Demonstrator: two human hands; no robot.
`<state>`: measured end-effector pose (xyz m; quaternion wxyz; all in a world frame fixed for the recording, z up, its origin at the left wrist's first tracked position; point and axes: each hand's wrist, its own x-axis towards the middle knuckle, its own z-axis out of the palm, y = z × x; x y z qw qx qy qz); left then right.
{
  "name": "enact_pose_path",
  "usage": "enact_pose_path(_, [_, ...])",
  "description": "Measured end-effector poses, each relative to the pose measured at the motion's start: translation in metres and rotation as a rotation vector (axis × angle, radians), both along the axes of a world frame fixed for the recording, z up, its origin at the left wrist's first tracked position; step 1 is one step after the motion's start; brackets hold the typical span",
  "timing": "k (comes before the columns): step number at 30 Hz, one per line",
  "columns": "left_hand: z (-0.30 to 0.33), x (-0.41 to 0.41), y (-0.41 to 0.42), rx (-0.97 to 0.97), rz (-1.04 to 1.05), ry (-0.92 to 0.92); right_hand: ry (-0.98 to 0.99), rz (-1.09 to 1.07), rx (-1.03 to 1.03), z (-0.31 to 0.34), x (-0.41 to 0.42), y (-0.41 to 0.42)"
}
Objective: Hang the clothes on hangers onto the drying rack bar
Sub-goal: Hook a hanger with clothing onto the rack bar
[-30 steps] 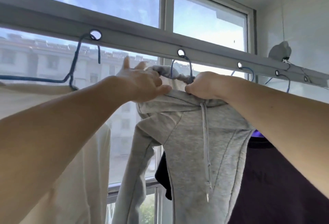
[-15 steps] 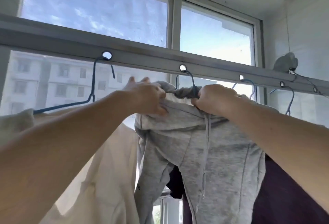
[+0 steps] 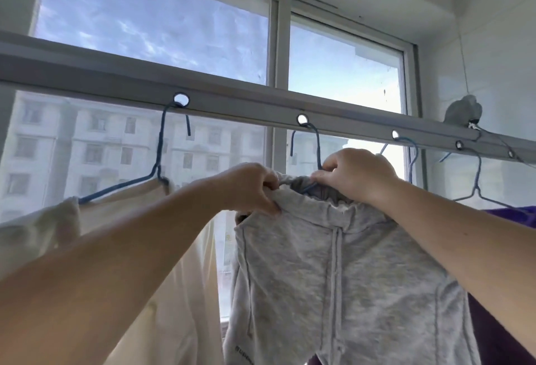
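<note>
The grey sweatpants (image 3: 342,272) hang on a blue hanger (image 3: 314,156) hooked through the rack bar (image 3: 246,109). Left hand (image 3: 249,187) and right hand (image 3: 355,174) each pinch the waistband closed. The fabric looks soft, floppy and fairly heavy; best held at the waistband.

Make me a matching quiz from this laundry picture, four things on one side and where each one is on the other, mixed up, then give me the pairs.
Things:
1. grey drawstring sweatpants
2. cream cloth garment
3. dark purple garment
4. long grey metal drying rack bar

Places:
A. far right, under the light wire hanger
B. running overhead across the window
C. centre, waistband gripped by both hands
D. left, draped on a blue hanger

Pairs: 1-C, 2-D, 3-A, 4-B
</note>
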<state>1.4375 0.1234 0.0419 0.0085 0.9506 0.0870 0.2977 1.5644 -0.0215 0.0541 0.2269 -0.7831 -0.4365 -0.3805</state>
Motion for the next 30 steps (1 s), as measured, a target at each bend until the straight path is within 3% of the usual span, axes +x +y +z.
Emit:
enact_pose_path(4, [0.002, -0.006, 0.000, -0.347, -0.221, -0.271, 0.098, 0.065, 0.014, -0.002, 0.001, -0.009])
enact_pose_path(9, [-0.015, -0.001, -0.001, -0.322, -0.068, 0.057, 0.170, 0.154, 0.061, -0.004, -0.003, -0.019])
enact_pose_path(13, [-0.020, -0.001, 0.003, -0.163, -0.045, -0.125, 0.193, 0.176, 0.036, -0.002, -0.009, -0.028])
enact_pose_path(20, [-0.024, -0.004, 0.006, -0.549, -0.105, -0.650, 0.297, 0.254, 0.081, -0.001, -0.016, -0.038])
enact_pose_path(24, [-0.029, -0.001, 0.001, -0.359, 0.024, -0.560, 0.326, 0.312, 0.150, -0.010, -0.017, -0.034])
enact_pose_path(28, [-0.037, 0.000, -0.009, -0.176, -0.094, -0.322, 0.339, 0.347, 0.101, -0.011, -0.021, -0.035])
enact_pose_path(30, [-0.039, 0.000, -0.012, -0.105, -0.080, -0.318, 0.320, 0.322, 0.035, -0.009, -0.023, -0.039])
